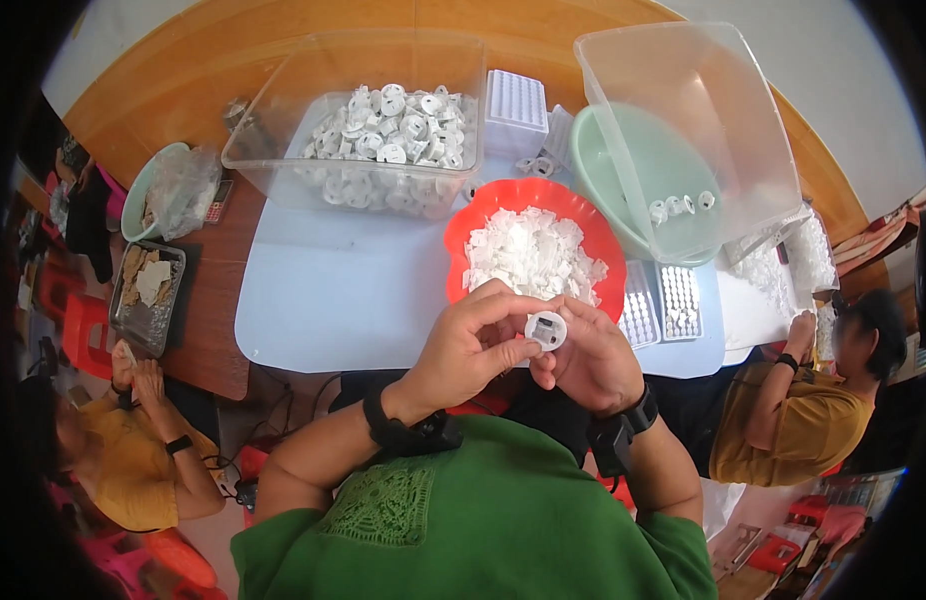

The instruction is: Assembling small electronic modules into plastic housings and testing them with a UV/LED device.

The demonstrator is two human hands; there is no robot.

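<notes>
White disc (546, 330), one: at the near side of the red bowl (615, 240), hollow face showing, a dark insert inside. Left hand (468, 345): thumb and fingertips pinching the disc's left rim. Right hand (600, 358): thumb and fingers closed at its right edge, nearest the red bowl.

Handling, by judgement: grip the rim only, with light, even pressure; thumbs clear of the dark insert; face tilted to the light; hands out of the white scraps (533, 250) inside the red bowl.

Further stock: clear box (283, 120) of white round parts (383, 140), left of the red bowl and beyond it; pale trays (516, 137), stacked, behind it.

Markings: no brand, label or writing legible on disc, red bowl or clear box.
</notes>
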